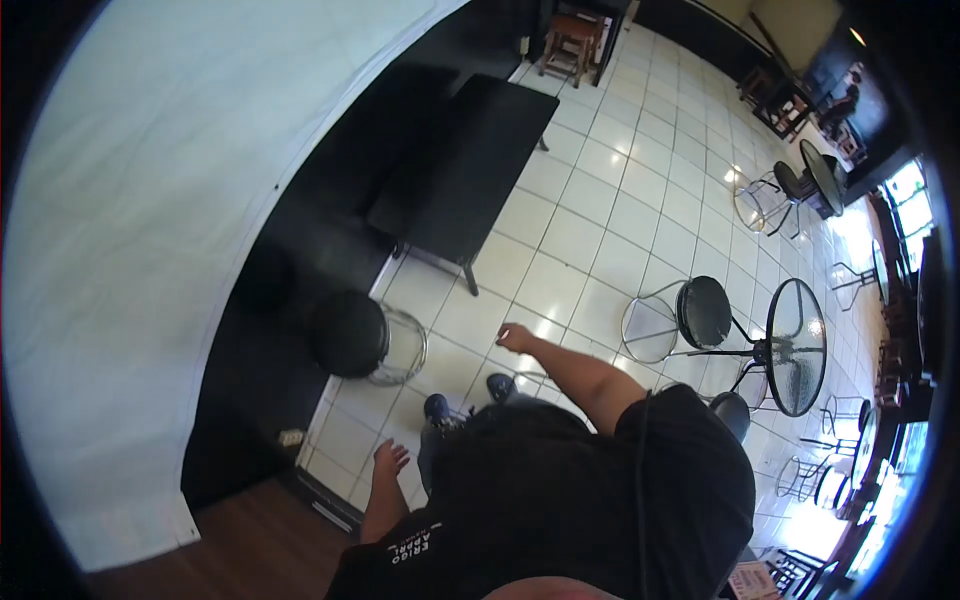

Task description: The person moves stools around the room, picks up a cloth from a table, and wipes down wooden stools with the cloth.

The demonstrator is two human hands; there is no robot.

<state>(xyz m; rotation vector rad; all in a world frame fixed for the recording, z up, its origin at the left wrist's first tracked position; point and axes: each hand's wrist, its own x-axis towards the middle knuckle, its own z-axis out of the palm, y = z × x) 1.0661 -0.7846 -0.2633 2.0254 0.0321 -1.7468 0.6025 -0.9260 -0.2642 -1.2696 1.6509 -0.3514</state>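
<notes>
My left hand hangs low on the left side, its fingers apart and holding nothing I can see. The round black stool by the wall is the nearest thing to it. My right hand is stretched forward over the tiled floor, fingers curled in. A small pale spot shows at its fingers, too small to name. Ahead of both hands, a low black bench stands along the dark wall. My blue shoes show between the hands.
On the right stand a round glass table and a black stool with a chrome ring. More stools and tables line the bright windows. A wooden stool is at the far end. A distant person is at the upper right.
</notes>
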